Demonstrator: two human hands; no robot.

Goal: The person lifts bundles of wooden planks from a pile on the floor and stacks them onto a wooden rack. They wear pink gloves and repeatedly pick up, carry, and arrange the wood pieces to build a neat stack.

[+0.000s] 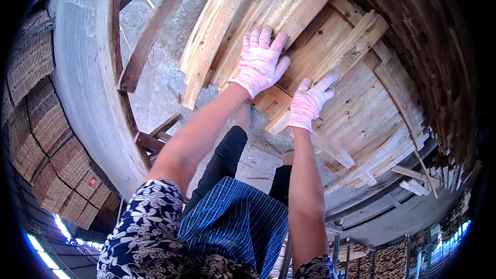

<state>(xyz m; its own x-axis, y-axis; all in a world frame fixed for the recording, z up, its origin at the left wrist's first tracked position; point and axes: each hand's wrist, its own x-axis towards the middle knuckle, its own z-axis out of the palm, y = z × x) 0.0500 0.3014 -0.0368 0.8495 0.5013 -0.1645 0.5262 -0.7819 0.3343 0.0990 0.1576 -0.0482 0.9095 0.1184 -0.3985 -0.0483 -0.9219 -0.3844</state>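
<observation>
I am seeing my right hand (310, 100), gloved in pink and white, lying flat at centre frame with fingers loosely spread on a short wooden board (289, 108). Just above-left, my left hand (260, 62) is pressing wide open on the wooden slats (268, 5). Beyond, stacked planks (361, 98) are filling the upper right; a concrete floor (160, 87) is showing left.

No packages, labels, signs or screens appear anywhere in this view of the timber yard; only one small red light (92, 181) glows among stacked wood at the left edge.
</observation>
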